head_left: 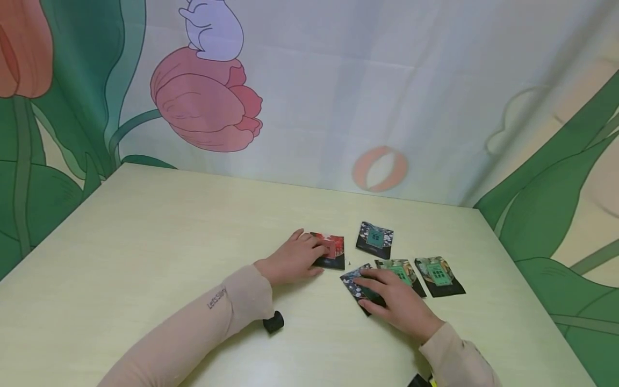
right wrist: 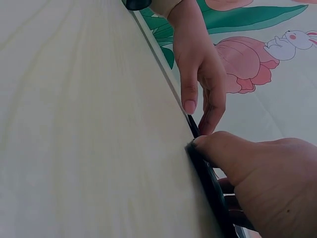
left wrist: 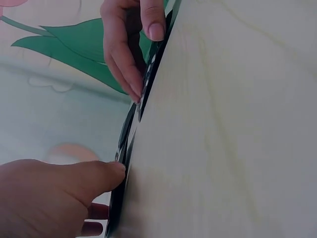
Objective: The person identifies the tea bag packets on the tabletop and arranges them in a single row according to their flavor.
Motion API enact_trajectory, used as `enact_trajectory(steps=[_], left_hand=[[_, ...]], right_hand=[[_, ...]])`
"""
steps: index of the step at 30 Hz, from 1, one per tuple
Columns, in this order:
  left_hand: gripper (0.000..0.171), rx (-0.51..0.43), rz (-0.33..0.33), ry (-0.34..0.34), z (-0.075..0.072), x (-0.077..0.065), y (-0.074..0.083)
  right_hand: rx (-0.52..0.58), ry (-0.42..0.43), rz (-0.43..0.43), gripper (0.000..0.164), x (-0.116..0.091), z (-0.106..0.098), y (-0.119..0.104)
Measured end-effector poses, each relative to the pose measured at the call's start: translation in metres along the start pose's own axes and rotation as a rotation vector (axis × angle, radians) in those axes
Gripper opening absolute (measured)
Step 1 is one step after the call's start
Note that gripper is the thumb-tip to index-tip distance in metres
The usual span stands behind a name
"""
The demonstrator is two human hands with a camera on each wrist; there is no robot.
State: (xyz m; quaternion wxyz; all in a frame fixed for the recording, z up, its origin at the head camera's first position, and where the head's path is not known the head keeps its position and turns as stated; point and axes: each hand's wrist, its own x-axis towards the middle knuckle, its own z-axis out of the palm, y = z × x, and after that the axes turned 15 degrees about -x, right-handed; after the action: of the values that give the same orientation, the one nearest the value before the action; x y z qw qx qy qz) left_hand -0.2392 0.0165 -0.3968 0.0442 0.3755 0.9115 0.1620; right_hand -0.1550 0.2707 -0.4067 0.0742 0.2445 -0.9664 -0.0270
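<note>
A red-and-black square sachet (head_left: pixel 337 252) lies on the table with my left hand (head_left: pixel 296 259) resting its fingers over its left part. My right hand (head_left: pixel 398 301) spreads its fingers across a dark blue floral sachet (head_left: pixel 354 284), which lies at a slant. In the right wrist view the thumb (right wrist: pixel 218 148) is at that sachet's edge. The left thumb (left wrist: pixel 106 176) likewise meets the red sachet's edge in the left wrist view. A green-labelled sachet (head_left: pixel 402 273) lies just beyond the right hand, partly covered by it.
Another blue floral sachet (head_left: pixel 375 239) lies farther back, and a second green-labelled one (head_left: pixel 439 276) to the right. A small black object (head_left: pixel 273 322) is by the left sleeve. The pale table (head_left: pixel 169 226) ends at a printed curtain (head_left: pixel 309 107).
</note>
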Motion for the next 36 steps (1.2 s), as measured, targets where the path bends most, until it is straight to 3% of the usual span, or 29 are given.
enact_trajectory(steps=[9,36], left_hand=[[0.036,0.013,0.003,0.002,0.000,-0.005,0.001],[0.035,0.049,0.039,-0.035,-0.009,-0.019,-0.002]], right_hand=[[0.006,-0.009,-0.006,0.044,0.001,0.001,-0.002],[0.014,-0.003,0.002,0.044,0.000,-0.001,-0.001]])
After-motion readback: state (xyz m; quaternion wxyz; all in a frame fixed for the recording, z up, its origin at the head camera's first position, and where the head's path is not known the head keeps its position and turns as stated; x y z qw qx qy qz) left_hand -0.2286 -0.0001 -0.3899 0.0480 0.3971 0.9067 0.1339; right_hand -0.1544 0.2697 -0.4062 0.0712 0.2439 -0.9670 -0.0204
